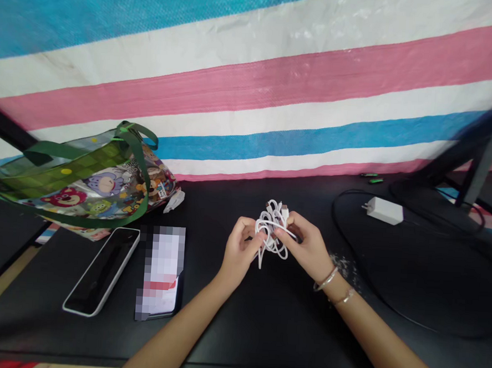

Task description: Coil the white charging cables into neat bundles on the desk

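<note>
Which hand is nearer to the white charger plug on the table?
Right. The right hand, gripping the white cable, is apart from the charger but on its side; the left hand is farther, beyond the cable.

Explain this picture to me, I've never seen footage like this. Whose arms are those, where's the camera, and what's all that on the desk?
There is no machine here. The arms belong to a person wearing a camera on the head, so this single view looks forward and down at their own hands. The left hand and right hand both pinch a tangled white cable over a black table. The right wrist wears bracelets.

To the left lie a white-edged phone, a second flat device that is blurred out, and a cartoon-print bag with green handles. To the right sits a white charger with a black cord curving past it. Near the back are two small green things, maybe batteries. A pink, white and blue striped sheet hangs behind.
</note>
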Demonstrator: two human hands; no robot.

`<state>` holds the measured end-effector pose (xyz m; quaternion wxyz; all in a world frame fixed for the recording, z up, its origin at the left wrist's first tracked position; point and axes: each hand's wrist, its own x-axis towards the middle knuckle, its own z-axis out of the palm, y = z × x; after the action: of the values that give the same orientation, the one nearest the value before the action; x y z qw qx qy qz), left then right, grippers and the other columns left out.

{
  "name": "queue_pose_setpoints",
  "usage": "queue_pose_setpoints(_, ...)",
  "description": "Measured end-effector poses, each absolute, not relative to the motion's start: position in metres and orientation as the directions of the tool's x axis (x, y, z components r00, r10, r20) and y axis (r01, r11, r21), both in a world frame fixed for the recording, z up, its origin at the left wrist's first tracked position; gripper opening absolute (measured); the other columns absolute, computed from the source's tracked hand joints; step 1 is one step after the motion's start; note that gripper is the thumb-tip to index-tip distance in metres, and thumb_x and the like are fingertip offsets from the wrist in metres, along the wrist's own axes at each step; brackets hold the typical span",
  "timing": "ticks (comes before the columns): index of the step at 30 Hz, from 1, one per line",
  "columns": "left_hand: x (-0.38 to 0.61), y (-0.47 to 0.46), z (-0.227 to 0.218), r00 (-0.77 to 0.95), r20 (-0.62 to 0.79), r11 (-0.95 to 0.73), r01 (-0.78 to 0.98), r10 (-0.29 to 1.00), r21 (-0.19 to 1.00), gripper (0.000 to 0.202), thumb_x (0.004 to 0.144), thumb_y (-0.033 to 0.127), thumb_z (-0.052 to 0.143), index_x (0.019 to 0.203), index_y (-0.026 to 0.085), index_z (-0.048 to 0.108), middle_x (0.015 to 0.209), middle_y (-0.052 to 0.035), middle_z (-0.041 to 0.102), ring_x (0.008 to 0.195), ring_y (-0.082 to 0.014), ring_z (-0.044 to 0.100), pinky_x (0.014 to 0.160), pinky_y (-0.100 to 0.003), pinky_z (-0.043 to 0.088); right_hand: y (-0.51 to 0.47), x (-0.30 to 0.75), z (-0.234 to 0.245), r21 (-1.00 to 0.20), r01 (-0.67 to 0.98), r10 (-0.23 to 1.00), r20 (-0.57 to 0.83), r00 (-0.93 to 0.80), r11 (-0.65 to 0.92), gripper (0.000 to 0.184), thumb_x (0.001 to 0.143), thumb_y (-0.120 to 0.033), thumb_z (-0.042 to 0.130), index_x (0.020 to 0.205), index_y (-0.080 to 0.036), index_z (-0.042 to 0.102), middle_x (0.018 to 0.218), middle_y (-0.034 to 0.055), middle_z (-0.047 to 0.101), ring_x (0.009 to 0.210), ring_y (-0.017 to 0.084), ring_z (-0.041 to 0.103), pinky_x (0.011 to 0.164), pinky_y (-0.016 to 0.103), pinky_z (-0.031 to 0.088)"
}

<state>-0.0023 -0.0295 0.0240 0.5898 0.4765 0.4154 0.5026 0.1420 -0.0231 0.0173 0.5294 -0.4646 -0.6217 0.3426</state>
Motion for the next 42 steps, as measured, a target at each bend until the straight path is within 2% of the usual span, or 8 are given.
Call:
queue_pose_setpoints(6,-0.004,-0.027,0.027,0.136,-0.073,0.104,-0.243,0.988,0.964,0.038,0.065,0.046,0.074,0.073,0.019,0.049,0.062,0.0055,0.053,0.052,-0.0075,0.045,0.052,-0.02,0.039,-0.023,0.141,0.02,-0.965,0.073,0.966,0.244,-0.083,0.25,0.046,0.073,-0.063,0.062,0.064,-0.022,0.046,0.06,-0.002,0.052,0.054,0.013,0.05,0.053,0.026,0.045)
queue_pose_setpoints(10,-0.004,-0.026,0.027,0.148,-0.121,0.162,-0.31,0.982,0.937,0.04,0.063,0.047,0.075,0.077,0.018,0.051,0.064,0.0048,0.055,0.052,-0.0075,0.046,0.052,-0.02,0.037,-0.023,0.142,0.025,-0.971,0.031,0.965,0.234,-0.115,0.239,0.046,0.074,-0.065,0.06,0.065,-0.022,0.045,0.056,-0.0037,0.05,0.051,0.012,0.048,0.053,0.027,0.045)
queue_pose_setpoints(15,-0.004,-0.025,0.028,0.169,-0.187,0.235,-0.347,0.968,0.908,0.043,0.06,0.049,0.075,0.079,0.018,0.053,0.064,0.0048,0.055,0.048,-0.0062,0.043,0.048,-0.02,0.035,-0.022,0.142,0.024,-0.971,0.012,0.968,0.239,-0.073,0.24,0.049,0.075,-0.068,0.057,0.062,-0.023,0.043,0.053,-0.0039,0.047,0.052,0.014,0.048,0.055,0.028,0.044)
queue_pose_setpoints(19,-0.004,-0.023,0.027,0.173,-0.24,0.289,-0.373,0.955,0.882,0.045,0.057,0.049,0.075,0.078,0.017,0.051,0.062,0.0055,0.054,0.046,-0.0054,0.042,0.046,-0.019,0.034,-0.022,0.142,0.025,-0.974,-0.092,0.975,0.214,-0.062,0.208,0.05,0.077,-0.069,0.053,0.061,-0.023,0.041,0.05,-0.0047,0.045,0.047,0.013,0.043,0.052,0.027,0.042)
queue_pose_setpoints(25,-0.005,-0.022,0.026,0.203,-0.247,0.307,-0.368,0.948,0.878,0.042,0.058,0.044,0.074,0.081,0.018,0.051,0.063,0.0055,0.055,0.047,-0.0063,0.044,0.048,-0.02,0.036,-0.02,0.145,0.029,-0.977,-0.162,0.99,0.139,0.02,0.141,0.046,0.078,-0.065,0.053,0.061,-0.024,0.041,0.051,-0.004,0.045,0.047,0.013,0.04,0.05,0.027,0.039)
queue_pose_setpoints(33,-0.005,-0.024,0.025,0.244,-0.249,0.322,-0.333,0.937,0.886,0.041,0.058,0.04,0.074,0.088,0.018,0.055,0.067,0.004,0.056,0.058,-0.0107,0.053,0.056,-0.022,0.04,-0.021,0.146,0.027,-0.983,-0.138,0.992,0.124,-0.021,0.12,0.033,0.078,-0.048,0.056,0.061,-0.023,0.045,0.053,-0.0037,0.048,0.051,0.013,0.043,0.053,0.027,0.037)
queue_pose_setpoints(42,-0.001,-0.026,0.019,0.267,-0.209,0.308,-0.412,0.941,0.858,0.038,0.058,0.037,0.078,0.082,0.016,0.057,0.07,0.0021,0.06,0.067,-0.0125,0.057,0.07,-0.026,0.045,-0.021,0.145,0.024,-0.979,-0.18,0.993,0.105,-0.059,0.093,0.021,0.071,-0.04,0.065,0.067,-0.023,0.054,0.069,-0.0018,0.057,0.064,0.015,0.052,0.063,0.028,0.043)
